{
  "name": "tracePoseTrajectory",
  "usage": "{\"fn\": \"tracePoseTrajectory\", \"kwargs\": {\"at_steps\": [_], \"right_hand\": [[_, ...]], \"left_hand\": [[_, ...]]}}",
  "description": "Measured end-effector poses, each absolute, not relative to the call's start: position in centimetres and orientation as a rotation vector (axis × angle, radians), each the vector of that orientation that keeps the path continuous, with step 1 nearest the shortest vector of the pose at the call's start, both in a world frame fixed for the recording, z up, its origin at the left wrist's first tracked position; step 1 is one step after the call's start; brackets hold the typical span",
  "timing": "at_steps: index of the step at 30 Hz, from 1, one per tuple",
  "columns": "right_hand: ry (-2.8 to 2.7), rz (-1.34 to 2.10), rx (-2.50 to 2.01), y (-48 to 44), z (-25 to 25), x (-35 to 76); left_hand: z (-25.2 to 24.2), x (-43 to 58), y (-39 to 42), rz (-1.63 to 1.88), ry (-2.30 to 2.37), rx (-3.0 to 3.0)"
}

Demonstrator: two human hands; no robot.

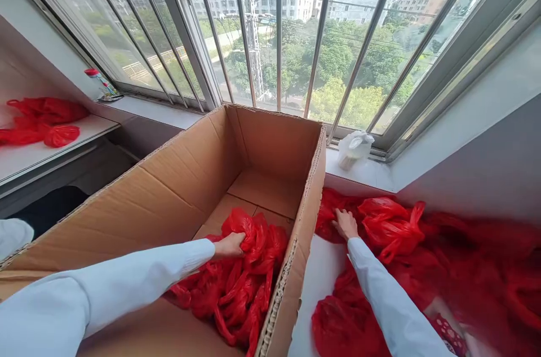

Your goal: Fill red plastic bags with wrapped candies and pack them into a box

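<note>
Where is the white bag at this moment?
In the head view, the white bag sits right of centre on the windowsill, against the window bars, just right of the box's far end and beyond the right hand.

On the right white tabletop [324, 267], red plastic bags [391, 227] lie in heaps, and the left tabletop [95, 127] carries another red pile [48, 115].

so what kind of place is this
Probably an upper-floor workroom or storeroom: the barred window overlooks treetops, a big cardboard box holds red plastic bags, and more red bags lie beside it.
</note>
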State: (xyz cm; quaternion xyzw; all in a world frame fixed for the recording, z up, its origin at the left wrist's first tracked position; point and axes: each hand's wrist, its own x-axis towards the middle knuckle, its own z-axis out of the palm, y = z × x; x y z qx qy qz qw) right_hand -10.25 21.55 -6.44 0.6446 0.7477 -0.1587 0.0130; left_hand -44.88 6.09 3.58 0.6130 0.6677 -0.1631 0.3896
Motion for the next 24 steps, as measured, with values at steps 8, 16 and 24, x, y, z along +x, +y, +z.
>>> {"fn": "tracePoseTrajectory", "kwargs": {"at_steps": [8, 16, 24], "right_hand": [[2.550, -0.429, 2.288, 21.0, 1.0, -7.4], [3.065, -0.183, 2.318, 16.7, 21.6, -8.6], [3.808, -0.512, 1.074, 13.9, 29.5, -23.7]], "left_hand": [[10.9, -46.2, 7.4, -0.506, 1.670, 1.642], [26.4, -42.4, 10.0, 0.371, 1.665, 2.140], [32.0, -39.0, 9.9, 0.469, 1.889, 2.450]]}}
